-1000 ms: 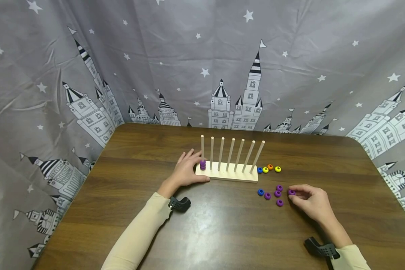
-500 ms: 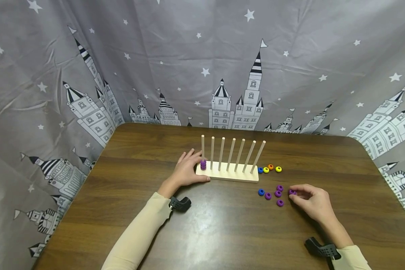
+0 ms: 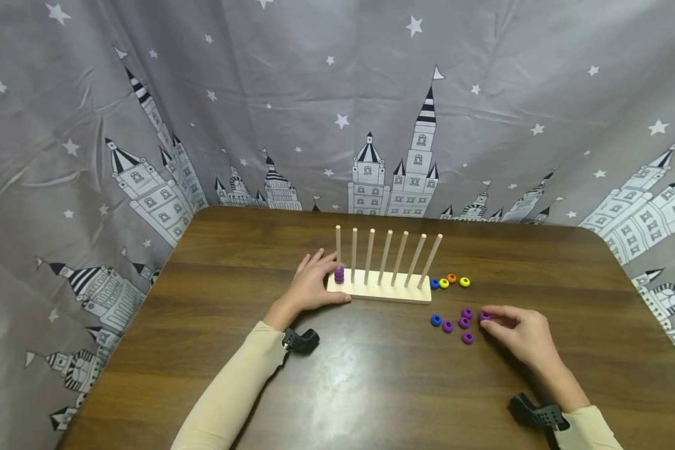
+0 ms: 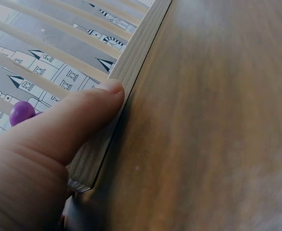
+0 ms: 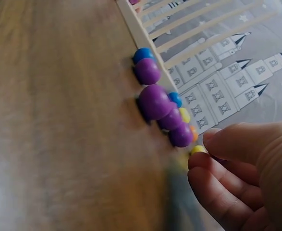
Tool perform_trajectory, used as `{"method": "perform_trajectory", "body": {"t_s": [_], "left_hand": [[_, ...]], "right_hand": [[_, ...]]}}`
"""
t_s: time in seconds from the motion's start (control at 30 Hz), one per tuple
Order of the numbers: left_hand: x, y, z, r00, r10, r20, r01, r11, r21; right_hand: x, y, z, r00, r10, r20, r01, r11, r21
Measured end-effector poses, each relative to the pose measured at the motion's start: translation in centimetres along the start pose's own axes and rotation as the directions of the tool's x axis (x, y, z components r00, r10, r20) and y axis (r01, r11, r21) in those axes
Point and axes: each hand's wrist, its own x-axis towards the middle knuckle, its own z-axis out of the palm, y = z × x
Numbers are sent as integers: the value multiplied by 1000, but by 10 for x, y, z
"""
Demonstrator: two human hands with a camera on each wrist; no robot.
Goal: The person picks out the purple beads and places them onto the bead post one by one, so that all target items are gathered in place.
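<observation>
A pale wooden peg stand [image 3: 388, 292] with several upright rods stands mid-table. My left hand [image 3: 312, 284] holds its left end, the thumb [image 4: 90, 108] along the front edge and the fingers round behind. A short stack of purple beads [image 3: 339, 275] sits on the leftmost rod, right by that hand. To the right, my right hand [image 3: 520, 334] pinches a purple bead [image 3: 485, 317] between thumb and fingertips; in the right wrist view the fingers mostly hide it. Several loose purple beads [image 3: 464, 322] lie just left of these fingertips, with a blue bead [image 3: 436, 320] beside them.
Behind the loose purple beads, near the stand's right end, lie another blue bead [image 3: 434, 284], two yellow beads [image 3: 464, 282] and an orange bead [image 3: 451, 278]. A grey castle-print curtain [image 3: 292, 112] hangs behind the brown wooden table [image 3: 247, 244].
My right hand's fingertips and the pinched purple bead have shifted slightly up and left in the head view. My left hand stays at the peg stand.
</observation>
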Motion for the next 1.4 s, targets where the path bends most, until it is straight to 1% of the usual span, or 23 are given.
{"method": "perform_trajectory", "body": {"t_s": [0.17,0.47,0.67,0.87,0.97,1.07,1.17,1.4], "left_hand": [[0,0,0,1000,4,4,-4,1000,-2],[0,-2,2,1000,3,-9,-3,1000,-8],[-1,-2,2,1000,9,-17,-9,1000,-11],[-2,-1,2,1000,11,-15,-11,1000,-11],[-2,0,2,1000,8,-11,-9,1000,-14],[-2,0,1,1000,6,-10,-6,1000,-12],[-2,0,1,1000,5,-10,-5,1000,-9],[-1,-1,1,1000,5,-12,-5,1000,-13]], "right_hand": [[7,-5,-6,1000,-4,-5,4,1000,20],[32,-25,-22,999,-33,26,31,998,62],[45,-39,-32,998,-45,43,42,996,77],[56,-49,-37,996,-57,73,44,986,163],[62,-54,-39,994,-83,73,67,978,199],[71,-62,-43,991,-119,65,104,974,202],[80,-73,-49,987,-151,60,138,974,182],[102,-97,-59,986,-158,60,145,972,186]]}}
